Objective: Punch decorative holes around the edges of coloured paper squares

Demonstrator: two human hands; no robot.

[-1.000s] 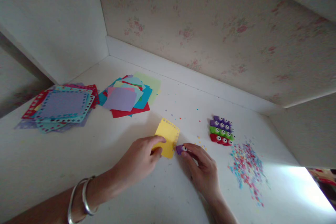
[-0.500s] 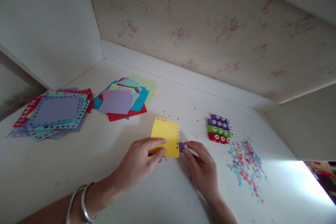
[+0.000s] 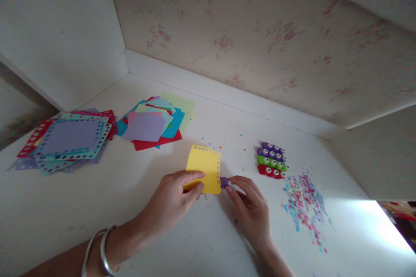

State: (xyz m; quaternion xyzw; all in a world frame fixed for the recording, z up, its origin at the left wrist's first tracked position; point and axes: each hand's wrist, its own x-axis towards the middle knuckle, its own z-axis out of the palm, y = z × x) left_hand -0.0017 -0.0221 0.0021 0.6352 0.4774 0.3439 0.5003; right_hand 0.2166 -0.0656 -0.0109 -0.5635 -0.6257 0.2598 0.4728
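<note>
A yellow paper sheet (image 3: 203,164) is pinched near its lower left side between the thumb and fingers of my left hand (image 3: 177,192). Small holes run along the sheet's top edge and down its right edge. At the lower right edge of the paper sits a small purple craft punch (image 3: 224,182), which my right hand (image 3: 250,205) grips between thumb and fingers. The punch meets the paper's edge; its far part is hidden by the sheet. Both hands are above the white table.
Several purple, green and red punches (image 3: 272,160) stand in rows on the right. Beside them lies a heap of tiny coloured paper bits (image 3: 305,203). Plain coloured sheets (image 3: 146,126) are piled at the back left, with hole-edged sheets (image 3: 76,136) further left. A wall (image 3: 201,69) closes off the back.
The yellow sheet has shifted very slightly left, and a little more of the purple punch shows beside its edge. Both hands keep their grip.
</note>
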